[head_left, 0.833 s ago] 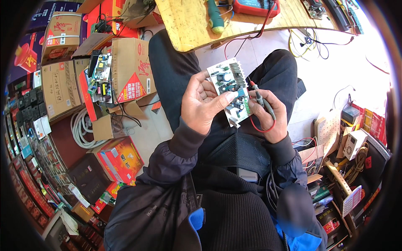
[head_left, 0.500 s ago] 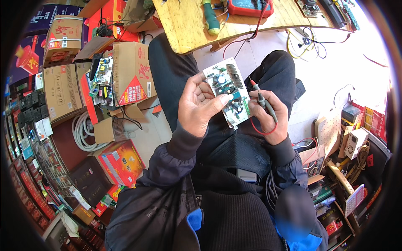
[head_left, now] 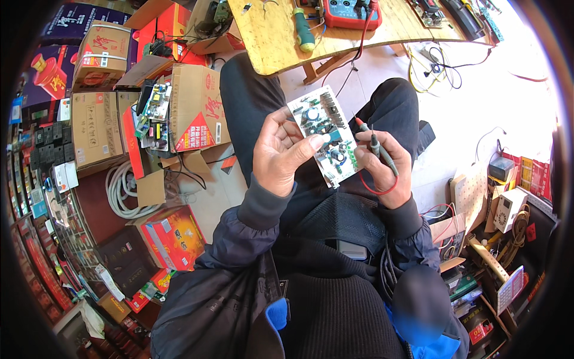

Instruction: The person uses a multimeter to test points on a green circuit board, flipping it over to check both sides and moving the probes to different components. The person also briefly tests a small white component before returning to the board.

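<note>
Several cardboard boxes [head_left: 98, 127] stand stacked at left. Above a seated person's lap, the left hand [head_left: 278, 152] clasps a circuit board [head_left: 333, 127], its thumb over the parts side and fingers half curled behind. Beyond, a red meter [head_left: 354, 19] rests on a wooden table [head_left: 266, 45]. The right hand [head_left: 387, 181], just beside the board's right edge, curls its fingers nearly closed around two test probes [head_left: 375, 143].
</note>
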The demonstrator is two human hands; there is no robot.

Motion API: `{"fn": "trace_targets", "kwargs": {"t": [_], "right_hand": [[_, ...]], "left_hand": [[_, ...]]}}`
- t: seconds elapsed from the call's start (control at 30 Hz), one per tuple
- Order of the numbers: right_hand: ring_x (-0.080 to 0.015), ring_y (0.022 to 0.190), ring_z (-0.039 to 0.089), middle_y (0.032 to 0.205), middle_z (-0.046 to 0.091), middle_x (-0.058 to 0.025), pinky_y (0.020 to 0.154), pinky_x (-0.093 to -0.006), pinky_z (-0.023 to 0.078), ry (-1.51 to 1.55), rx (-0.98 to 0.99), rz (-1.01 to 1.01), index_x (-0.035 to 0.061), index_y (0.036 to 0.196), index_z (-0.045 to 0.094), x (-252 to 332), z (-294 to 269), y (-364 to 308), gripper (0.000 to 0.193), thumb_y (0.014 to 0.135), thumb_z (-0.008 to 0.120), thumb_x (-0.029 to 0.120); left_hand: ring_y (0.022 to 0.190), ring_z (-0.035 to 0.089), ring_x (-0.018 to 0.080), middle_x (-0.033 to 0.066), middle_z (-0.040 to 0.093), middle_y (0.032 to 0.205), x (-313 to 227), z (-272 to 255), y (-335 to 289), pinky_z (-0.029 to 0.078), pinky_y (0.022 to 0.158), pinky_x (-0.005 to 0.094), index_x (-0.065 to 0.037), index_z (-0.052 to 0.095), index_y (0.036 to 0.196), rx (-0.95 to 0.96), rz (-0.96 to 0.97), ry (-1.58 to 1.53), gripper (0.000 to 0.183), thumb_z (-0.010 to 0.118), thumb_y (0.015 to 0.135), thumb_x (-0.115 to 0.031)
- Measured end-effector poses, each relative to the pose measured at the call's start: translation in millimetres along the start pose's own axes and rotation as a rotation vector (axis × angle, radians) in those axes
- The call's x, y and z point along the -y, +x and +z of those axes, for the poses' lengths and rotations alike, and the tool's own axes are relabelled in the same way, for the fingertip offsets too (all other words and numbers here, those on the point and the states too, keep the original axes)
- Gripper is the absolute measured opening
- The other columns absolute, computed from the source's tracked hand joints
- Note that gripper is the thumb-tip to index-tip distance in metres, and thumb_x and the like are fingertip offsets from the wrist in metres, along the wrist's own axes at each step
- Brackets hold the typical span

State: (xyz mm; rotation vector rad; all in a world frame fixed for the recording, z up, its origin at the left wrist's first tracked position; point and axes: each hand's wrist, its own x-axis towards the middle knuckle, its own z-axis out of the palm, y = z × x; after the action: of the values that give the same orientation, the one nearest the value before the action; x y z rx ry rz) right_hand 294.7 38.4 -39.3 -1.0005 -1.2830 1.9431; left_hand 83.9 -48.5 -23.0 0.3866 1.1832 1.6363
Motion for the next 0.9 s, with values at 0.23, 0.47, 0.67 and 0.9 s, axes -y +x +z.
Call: {"fn": "trace_targets", "kwargs": {"t": [0.23,0.47,0.67,0.9], "right_hand": [[-0.0098,0.089,0.068,0.100,0.073,-0.0040,0.085,-0.0264,0.055,0.018,0.023,-0.028,-0.0034,0.130,0.071,8,2,-5,0.030,0.101,0.072,0.004],[-0.0086,0.092,0.068,0.103,0.072,-0.0018,0.088,-0.0262,0.056,0.070,0.061,-0.041,-0.0018,0.127,0.072,9,5,-12,0.026,0.102,0.074,0.004],[-0.0098,0.089,0.068,0.098,0.074,-0.0043,0.085,-0.0264,0.055,0.038,0.044,-0.020,-0.0036,0.128,0.071,7,8,-13,0.028,0.100,0.072,0.001],[-0.0104,0.091,0.069,0.098,0.075,-0.0047,0.086,-0.0267,0.056,0.050,0.071,0.000,-0.0041,0.128,0.071,1,7,-12,0.029,0.100,0.073,0.002]], "left_hand": [[0.119,0.070,0.0197,0.0152,0.068,0.126,-7,0,-10,0.058,0.107,0.0362,0.006,0.048,0.151,0.012,0.046,-0.038,0.068,0.084,0.095,-0.005],[0.120,0.069,0.0210,0.0148,0.068,0.128,-9,-3,-20,0.057,0.109,0.0377,0.006,0.047,0.156,0.027,0.041,-0.070,0.073,0.084,0.094,-0.003],[0.120,0.069,0.0204,0.0136,0.068,0.127,-10,-1,-30,0.057,0.109,0.0371,0.005,0.046,0.160,0.037,0.064,-0.011,0.078,0.084,0.092,-0.002],[0.121,0.068,0.0199,0.0137,0.065,0.129,-9,4,-36,0.057,0.109,0.0365,0.005,0.043,0.161,0.028,0.088,0.052,0.083,0.086,0.090,0.001]]}}
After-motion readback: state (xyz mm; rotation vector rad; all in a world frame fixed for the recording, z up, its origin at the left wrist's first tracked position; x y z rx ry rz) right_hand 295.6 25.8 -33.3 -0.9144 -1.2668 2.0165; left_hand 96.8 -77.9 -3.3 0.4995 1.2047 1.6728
